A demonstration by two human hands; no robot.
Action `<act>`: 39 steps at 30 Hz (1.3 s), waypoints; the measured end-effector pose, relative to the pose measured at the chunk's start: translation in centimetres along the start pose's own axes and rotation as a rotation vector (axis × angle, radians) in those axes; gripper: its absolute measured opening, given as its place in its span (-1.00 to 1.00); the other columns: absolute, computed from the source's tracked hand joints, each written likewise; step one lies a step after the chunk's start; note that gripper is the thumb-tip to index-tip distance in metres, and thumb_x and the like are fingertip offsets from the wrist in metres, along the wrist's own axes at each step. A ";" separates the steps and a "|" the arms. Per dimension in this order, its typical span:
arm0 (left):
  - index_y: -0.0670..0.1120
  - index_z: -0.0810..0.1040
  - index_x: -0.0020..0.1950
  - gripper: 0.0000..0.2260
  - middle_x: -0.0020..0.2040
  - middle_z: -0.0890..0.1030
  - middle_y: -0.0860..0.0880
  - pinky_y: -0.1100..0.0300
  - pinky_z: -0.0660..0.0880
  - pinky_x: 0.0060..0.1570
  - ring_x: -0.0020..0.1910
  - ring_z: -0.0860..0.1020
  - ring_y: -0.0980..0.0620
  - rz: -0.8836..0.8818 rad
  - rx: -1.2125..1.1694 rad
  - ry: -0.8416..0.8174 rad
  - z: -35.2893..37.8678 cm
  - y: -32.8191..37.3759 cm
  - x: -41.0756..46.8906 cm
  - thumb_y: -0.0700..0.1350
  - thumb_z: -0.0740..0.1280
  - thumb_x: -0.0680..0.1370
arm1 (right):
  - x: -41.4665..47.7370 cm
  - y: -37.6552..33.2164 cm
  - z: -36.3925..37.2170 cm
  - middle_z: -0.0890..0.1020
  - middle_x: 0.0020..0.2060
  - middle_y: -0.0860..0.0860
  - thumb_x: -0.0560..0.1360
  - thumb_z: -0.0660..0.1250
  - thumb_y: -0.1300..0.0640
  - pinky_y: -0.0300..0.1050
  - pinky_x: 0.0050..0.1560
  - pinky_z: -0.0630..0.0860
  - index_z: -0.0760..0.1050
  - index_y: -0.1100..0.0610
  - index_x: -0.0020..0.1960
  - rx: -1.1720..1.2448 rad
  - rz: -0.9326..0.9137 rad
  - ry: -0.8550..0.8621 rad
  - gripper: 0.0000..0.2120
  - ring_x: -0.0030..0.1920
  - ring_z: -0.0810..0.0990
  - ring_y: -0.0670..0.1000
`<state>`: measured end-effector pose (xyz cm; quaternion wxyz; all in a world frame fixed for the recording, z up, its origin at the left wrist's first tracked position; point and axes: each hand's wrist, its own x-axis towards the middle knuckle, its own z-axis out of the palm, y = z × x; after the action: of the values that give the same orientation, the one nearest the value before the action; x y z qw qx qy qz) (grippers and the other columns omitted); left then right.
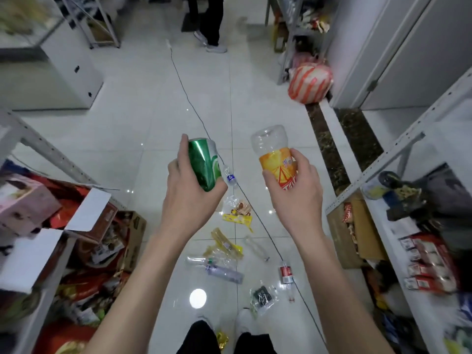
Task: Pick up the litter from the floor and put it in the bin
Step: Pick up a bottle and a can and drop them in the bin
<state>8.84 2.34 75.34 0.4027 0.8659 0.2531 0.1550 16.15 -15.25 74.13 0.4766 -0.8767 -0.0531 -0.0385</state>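
Note:
My left hand [189,190] is closed around a green drink can [205,162], held at chest height over the tiled floor. In my right hand [296,190] I grip an empty clear plastic bottle with an orange label [277,162], its base pointing up. On the floor below lie several pieces of litter: a small clear bottle with a blue label [230,178], yellow wrappers [237,219], a flattened clear bottle [224,270], a red-labelled bottle [286,273] and a dark packet in clear plastic [261,296]. No bin is visible.
White metal shelving [398,146] lines the right side, with boxes and snack packs. Open cardboard boxes [84,218] crowd the left. A black cable [189,98] runs across the floor. Another person's legs [212,24] stand far ahead. A striped plastic bag [310,81] sits at the right wall.

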 end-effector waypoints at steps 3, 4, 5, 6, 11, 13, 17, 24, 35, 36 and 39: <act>0.16 -0.11 0.58 -0.12 0.42 0.26 -0.02 0.11 0.30 0.11 0.33 0.35 0.00 0.023 -0.039 -0.002 -2.3 1.2 -2.8 0.04 0.40 0.44 | -3.2 -1.4 -2.6 0.46 0.24 -0.07 0.50 0.42 -0.11 -0.24 0.09 0.33 0.29 -0.06 0.50 0.006 0.000 0.022 -0.37 0.15 0.45 -0.12; 0.15 -0.10 0.58 -0.12 0.42 0.26 -0.01 0.09 0.33 0.12 0.33 0.36 0.00 0.034 -0.053 -0.004 -3.1 1.3 -3.8 0.04 0.41 0.44 | -4.7 -1.7 -3.4 0.46 0.24 -0.07 0.50 0.43 -0.11 -0.26 0.08 0.33 0.29 -0.06 0.50 0.000 0.002 0.034 -0.37 0.14 0.45 -0.12; 0.15 -0.09 0.58 -0.12 0.42 0.25 0.01 0.07 0.36 0.14 0.34 0.36 0.00 0.047 -0.066 -0.017 -3.7 1.2 -4.8 0.05 0.41 0.44 | -6.1 -1.9 -3.9 0.46 0.24 -0.07 0.50 0.43 -0.11 -0.31 0.05 0.33 0.29 -0.06 0.50 -0.011 0.008 0.046 -0.37 0.13 0.45 -0.13; 0.16 -0.09 0.58 -0.12 0.42 0.25 0.03 0.05 0.39 0.17 0.34 0.36 0.01 0.052 -0.081 -0.035 -4.4 0.9 -5.9 0.06 0.41 0.43 | -7.7 -1.9 -4.4 0.46 0.23 -0.07 0.50 0.43 -0.11 -0.39 -0.02 0.31 0.29 -0.06 0.50 -0.021 0.018 0.062 -0.37 0.11 0.43 -0.15; 0.18 -0.08 0.57 -0.13 0.44 0.24 0.07 -0.07 0.45 0.27 0.35 0.39 0.02 0.090 -0.144 -0.167 -7.0 -1.9 -11.9 0.06 0.43 0.45 | -16.6 -1.6 -5.6 0.46 0.26 -0.08 0.50 0.43 -0.09 -0.37 0.06 0.31 0.29 -0.09 0.50 -0.030 0.131 0.160 -0.37 0.20 0.45 -0.12; 0.19 -0.06 0.57 -0.14 0.46 0.24 0.08 -0.07 0.41 0.33 0.38 0.37 0.04 0.102 -0.156 -0.254 -7.6 -3.8 -14.3 0.04 0.44 0.45 | -20.8 -1.3 -5.8 0.45 0.29 -0.08 0.50 0.44 -0.08 -0.25 0.16 0.30 0.30 -0.08 0.50 -0.034 0.210 0.212 -0.38 0.24 0.44 -0.10; 0.20 -0.02 0.56 -0.13 0.49 0.26 0.06 -0.09 0.38 0.37 0.43 0.32 0.04 0.129 -0.152 -0.436 -7.5 -6.7 -18.9 0.04 0.46 0.42 | -29.0 -0.2 -6.7 0.46 0.27 -0.08 0.49 0.45 -0.06 -0.18 0.16 0.36 0.30 -0.09 0.49 -0.047 0.360 0.290 -0.38 0.19 0.44 -0.11; 0.24 -0.01 0.54 -0.13 0.45 0.30 0.10 -0.12 0.43 0.30 0.36 0.40 0.02 0.232 -0.144 -0.714 -4.8 -5.3 -26.4 0.11 0.46 0.37 | -39.7 1.4 -10.8 0.48 0.25 -0.06 0.49 0.45 -0.07 -0.18 0.17 0.37 0.32 -0.07 0.48 -0.108 0.506 0.515 -0.39 0.19 0.45 -0.10; 0.32 0.14 0.36 -0.31 0.09 0.30 0.49 -0.09 0.51 0.17 0.24 0.42 0.02 0.571 -0.183 -1.058 1.3 1.8 -45.3 -0.03 0.47 0.41 | -58.1 5.7 -21.8 0.48 0.30 -0.07 0.50 0.43 -0.11 -0.41 0.02 0.32 0.30 -0.07 0.49 -0.109 0.705 0.887 -0.38 0.21 0.46 -0.11; 0.33 0.17 0.32 -0.34 0.10 0.34 0.41 -0.07 0.51 0.16 0.22 0.44 0.01 0.595 -0.192 -1.084 1.7 2.4 -47.8 -0.04 0.47 0.40 | -60.4 6.3 -22.9 0.47 0.31 -0.07 0.50 0.43 -0.12 -0.38 0.05 0.33 0.30 -0.08 0.49 -0.112 0.729 0.916 -0.37 0.22 0.46 -0.12; 0.28 0.18 0.34 -0.34 0.15 0.40 0.26 -0.03 0.51 0.15 0.24 0.46 -0.01 0.626 -0.168 -1.193 3.0 3.4 -55.7 -0.01 0.47 0.39 | -67.7 7.8 -26.1 0.48 0.29 -0.06 0.49 0.43 -0.13 -0.18 0.16 0.44 0.30 -0.09 0.49 -0.102 0.790 1.019 -0.37 0.21 0.48 -0.10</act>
<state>-34.54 -32.75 72.55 0.4753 0.8014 -0.2878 -0.2211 -50.36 -45.26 73.81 0.3782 -0.7234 0.5085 -0.2740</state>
